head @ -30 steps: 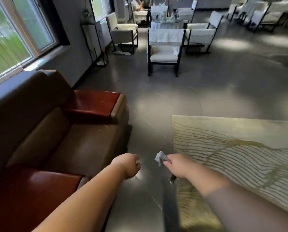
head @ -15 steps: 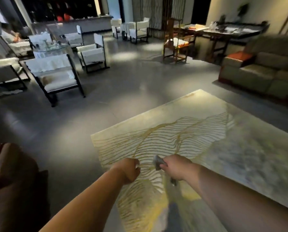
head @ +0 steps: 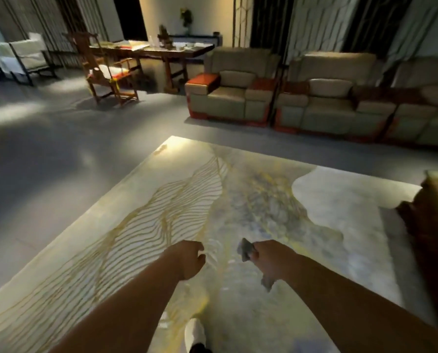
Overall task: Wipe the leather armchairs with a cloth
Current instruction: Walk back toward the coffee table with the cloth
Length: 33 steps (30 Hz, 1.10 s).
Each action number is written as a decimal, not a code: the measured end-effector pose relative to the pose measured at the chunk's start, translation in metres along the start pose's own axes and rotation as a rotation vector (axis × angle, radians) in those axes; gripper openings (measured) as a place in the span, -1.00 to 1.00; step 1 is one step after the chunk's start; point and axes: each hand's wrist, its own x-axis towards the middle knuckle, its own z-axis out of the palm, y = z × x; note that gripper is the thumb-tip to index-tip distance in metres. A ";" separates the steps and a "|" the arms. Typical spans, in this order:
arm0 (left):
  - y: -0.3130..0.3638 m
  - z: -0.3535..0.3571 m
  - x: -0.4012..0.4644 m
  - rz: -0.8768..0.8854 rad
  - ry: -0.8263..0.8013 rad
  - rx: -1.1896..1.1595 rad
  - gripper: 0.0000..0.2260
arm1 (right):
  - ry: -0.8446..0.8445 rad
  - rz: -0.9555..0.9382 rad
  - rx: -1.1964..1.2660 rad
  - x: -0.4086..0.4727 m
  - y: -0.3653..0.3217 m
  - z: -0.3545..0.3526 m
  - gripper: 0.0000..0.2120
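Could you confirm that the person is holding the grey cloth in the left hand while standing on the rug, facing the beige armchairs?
Not quite: the head view shows the cloth in the right hand; the left hand holds nothing. The rug and armchairs are as you say.

Single head-worn view, wide-angle, looking forward and down from standing height. Forearms reaching in from the bottom edge, rug [head: 238, 200] close below at centre, armchairs [head: 238, 98] far off across the upper right, wooden table [head: 161, 52] upper centre.
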 end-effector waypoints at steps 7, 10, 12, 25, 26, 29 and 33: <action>0.084 -0.033 0.133 0.261 -0.029 0.082 -0.58 | 0.085 0.299 0.172 0.024 0.102 -0.028 -0.60; 0.120 -0.056 0.189 0.381 -0.047 0.142 -0.56 | 0.038 0.398 0.234 0.041 0.136 -0.053 -0.60; 0.141 -0.070 0.222 0.445 -0.071 0.193 -0.55 | 0.084 0.478 0.294 0.046 0.154 -0.065 -0.60; 0.325 -0.080 0.358 0.738 -0.265 0.392 -0.52 | 0.120 0.799 0.482 0.028 0.292 -0.081 -0.67; 0.344 -0.075 0.365 0.753 -0.281 0.409 -0.52 | 0.126 0.820 0.482 0.026 0.309 -0.079 -0.68; 0.402 -0.056 0.381 0.782 -0.320 0.468 -0.51 | 0.053 0.862 0.411 0.016 0.366 -0.073 -0.77; 0.483 -0.033 0.399 0.829 -0.346 0.522 -0.57 | -0.053 0.899 0.375 -0.008 0.451 -0.081 -0.75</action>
